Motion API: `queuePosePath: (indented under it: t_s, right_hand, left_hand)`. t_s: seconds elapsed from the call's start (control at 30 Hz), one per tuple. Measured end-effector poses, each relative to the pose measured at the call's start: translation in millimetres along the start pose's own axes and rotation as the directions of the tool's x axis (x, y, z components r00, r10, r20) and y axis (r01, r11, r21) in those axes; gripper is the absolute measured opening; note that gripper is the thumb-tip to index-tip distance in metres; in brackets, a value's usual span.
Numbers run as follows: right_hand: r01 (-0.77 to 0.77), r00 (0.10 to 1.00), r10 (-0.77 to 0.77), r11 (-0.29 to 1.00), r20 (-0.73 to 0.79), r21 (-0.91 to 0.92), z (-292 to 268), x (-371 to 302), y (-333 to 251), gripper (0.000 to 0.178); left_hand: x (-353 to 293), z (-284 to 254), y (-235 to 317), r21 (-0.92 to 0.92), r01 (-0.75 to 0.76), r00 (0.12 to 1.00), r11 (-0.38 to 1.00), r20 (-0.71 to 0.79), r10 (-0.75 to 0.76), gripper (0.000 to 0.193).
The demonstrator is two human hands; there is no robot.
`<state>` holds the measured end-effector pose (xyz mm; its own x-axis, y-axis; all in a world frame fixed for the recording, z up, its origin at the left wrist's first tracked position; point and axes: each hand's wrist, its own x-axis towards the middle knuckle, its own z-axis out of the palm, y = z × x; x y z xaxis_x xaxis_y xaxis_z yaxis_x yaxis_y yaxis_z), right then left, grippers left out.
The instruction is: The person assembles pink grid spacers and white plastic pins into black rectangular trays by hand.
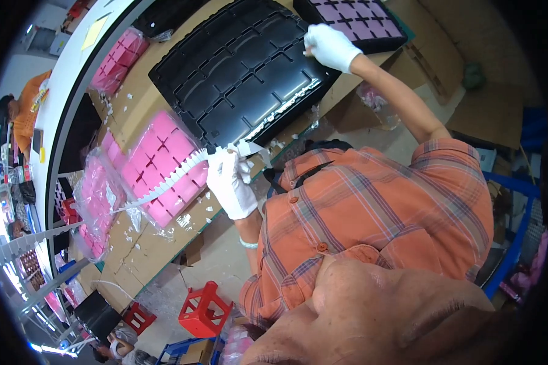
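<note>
Head view: the right arm stretches outward, its gloved right hand [333, 48] at the black tray's [237, 106] edge, fingers curled; whether they grip cannot be told. The left forearm reaches to the tray's near corner, the gloved left hand [230, 182] pinching a white toothed strip [172, 177]. The tray lies on the table [125, 266].

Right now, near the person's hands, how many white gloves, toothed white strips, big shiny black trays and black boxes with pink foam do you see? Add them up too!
White gloves: 2 (left hand, right hand)
Toothed white strip: 1, in the left hand
Big shiny black tray: 1
Black box with pink foam: 1
Total: 5
</note>
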<state>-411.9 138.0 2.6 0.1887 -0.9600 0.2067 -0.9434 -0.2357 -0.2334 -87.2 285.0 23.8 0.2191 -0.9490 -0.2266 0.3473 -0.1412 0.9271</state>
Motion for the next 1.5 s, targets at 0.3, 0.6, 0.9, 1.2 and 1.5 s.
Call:
queuePosePath:
  t_s: [0.3, 0.6, 0.9, 1.2, 1.5]
  right_hand:
    - [-0.072, 0.926, -0.221, 0.692, 0.305, 0.718, -58.6, -19.7, -132.3, 0.024]
    - [-0.108, 0.900, -0.329, 0.469, 0.287, 0.876, -10.2, -17.1, -179.2, 0.017]
    - [0.468, 0.750, -0.653, 0.407, -0.108, 0.784, -41.7, -36.6, -190.8, 0.014]
    - [0.222, 0.975, -0.208, 0.944, -0.083, 0.246, -7.0, 133.8, -16.9, 0.022]
    - [-0.018, 0.999, 0.020, 0.999, -0.049, 0.041, 34.9, 191.0, 12.5, 0.019]
  left_hand:
    - [14.0, 3.4, -6.9, -0.168, -0.044, 0.992, 0.985, 0.113, 0.064, 0.007]
    - [10.1, 0.6, -3.4, -0.077, -0.036, 0.998, 0.996, 0.048, 0.040, 0.008]
    - [17.1, -6.4, -9.7, -0.209, 0.344, 0.911, 0.915, 0.308, -0.272, 0.004]
    - [8.6, -18.7, -4.4, -0.005, 0.187, 0.977, 0.982, 0.109, -0.185, 0.012]
    - [-0.2, -61.7, -5.8, -0.072, 0.059, 0.986, 0.996, -0.151, -0.069, 0.019]
